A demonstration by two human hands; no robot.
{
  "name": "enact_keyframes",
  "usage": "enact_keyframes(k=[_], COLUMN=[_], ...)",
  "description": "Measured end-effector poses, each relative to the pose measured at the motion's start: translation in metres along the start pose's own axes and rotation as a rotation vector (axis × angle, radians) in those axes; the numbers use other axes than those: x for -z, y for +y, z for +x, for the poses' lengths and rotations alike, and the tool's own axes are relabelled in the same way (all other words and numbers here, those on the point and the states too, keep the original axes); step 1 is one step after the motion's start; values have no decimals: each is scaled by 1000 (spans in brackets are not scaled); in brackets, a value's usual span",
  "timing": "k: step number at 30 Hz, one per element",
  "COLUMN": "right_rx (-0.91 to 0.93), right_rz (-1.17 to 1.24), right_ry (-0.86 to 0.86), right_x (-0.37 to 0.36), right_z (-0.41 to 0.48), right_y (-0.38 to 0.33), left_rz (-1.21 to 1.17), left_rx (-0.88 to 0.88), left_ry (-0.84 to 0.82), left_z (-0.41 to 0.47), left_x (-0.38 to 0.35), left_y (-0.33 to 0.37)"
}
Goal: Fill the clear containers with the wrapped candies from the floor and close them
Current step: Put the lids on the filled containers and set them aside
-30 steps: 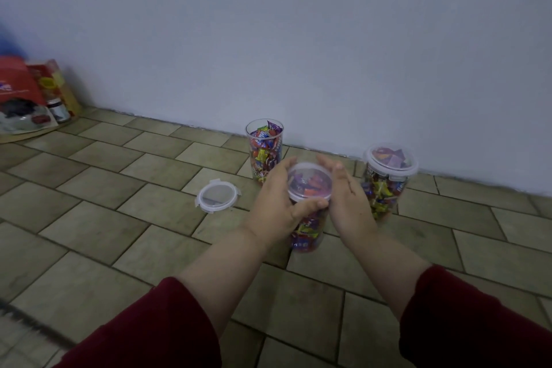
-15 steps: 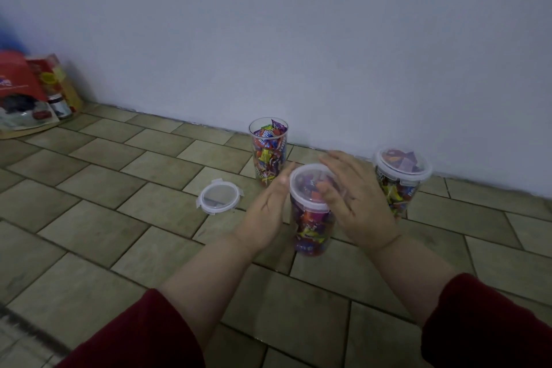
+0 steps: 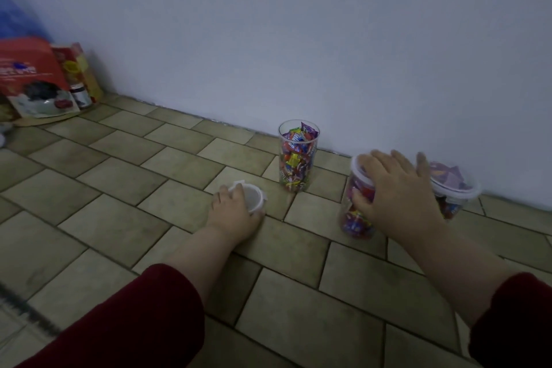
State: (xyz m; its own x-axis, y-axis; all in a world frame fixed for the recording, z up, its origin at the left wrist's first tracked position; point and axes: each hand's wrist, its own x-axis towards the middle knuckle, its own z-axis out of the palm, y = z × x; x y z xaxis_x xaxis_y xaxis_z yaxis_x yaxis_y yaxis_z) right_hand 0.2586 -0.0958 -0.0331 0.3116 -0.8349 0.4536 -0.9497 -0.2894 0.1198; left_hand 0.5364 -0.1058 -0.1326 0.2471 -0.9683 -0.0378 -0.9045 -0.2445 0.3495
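Three containers: all are standing upright on the tiled floor [image 3: 179, 212], their wrapped candies [image 3: 294, 146] showing bright through the clear sides.
Open container [image 3: 298, 176]: it is sitting far centre, just beside the wall [image 3: 298, 39], packed up to the rim and wearing no lid.
Capped container [image 3: 354, 222]: it is standing right of the open container and nearer, with a white lid [image 3: 358, 172] sitting on top.
Right hand [image 3: 397, 194]: it is grasping the capped container from above, with the fingers spreading across the white lid and the thumb curling down the side.
Far-right container [image 3: 454, 197]: it is waiting just beyond the right hand, lid on, blurred and partly hidden behind the fingers.
Loose lid [image 3: 254, 197]: it is lying flat on the floor, near and left of the open container and apart from it.
Left hand [image 3: 236, 213]: it is reaching down and grasping the loose lid, with the fingers curling over its left rim and the thumb pressing at its near edge.
Sleeves [image 3: 134, 323]: dark red, both are showing at the near edge.
Far left: red packets [image 3: 33, 75] and a small dark bottle [image 3: 80, 95] are leaning by the wall.
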Motion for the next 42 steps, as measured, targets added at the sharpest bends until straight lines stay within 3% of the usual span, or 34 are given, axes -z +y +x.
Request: enact_keyframes(k=[2, 4, 6, 8, 10, 13, 17, 25, 37, 40, 42], right_rx=[5, 144, 223, 71, -199, -564, -616, -438, -234, -222, -268], right_rz=[7, 167, 338, 522, 723, 995, 1328, 1365, 1346, 1421, 1552], right_ry=[85, 225, 175, 8, -129, -237, -179, -250, -355, -415, -364], right_x=[2, 3, -1, -11, -23, -50, -93, -88, -48, -40, -33], right_z=[6, 12, 18, 32, 49, 77, 103, 82, 8, -5, -13], right_y=[-10, -27, -51, -71, -84, -89, -87, -76, -62, -55, -50], left_rz=[39, 14, -142, -422, -657, -766, -776, -642, -492, -482, -465], left_rx=[-30, -47, -24, 35, 28, -122, -275, -455, -566, -576, -597], left_ry=[31, 59, 85, 121, 160, 178, 131, 145, -40, -42, -33], left_z=[5, 8, 10, 14, 19, 27, 38, 37, -25, -33, -37], left_x=[3, 10, 20, 32, 46, 66, 86, 97, 88, 87, 87], left_y=[-3, -3, 1, 7, 15, 30, 48, 67, 80, 80, 79])
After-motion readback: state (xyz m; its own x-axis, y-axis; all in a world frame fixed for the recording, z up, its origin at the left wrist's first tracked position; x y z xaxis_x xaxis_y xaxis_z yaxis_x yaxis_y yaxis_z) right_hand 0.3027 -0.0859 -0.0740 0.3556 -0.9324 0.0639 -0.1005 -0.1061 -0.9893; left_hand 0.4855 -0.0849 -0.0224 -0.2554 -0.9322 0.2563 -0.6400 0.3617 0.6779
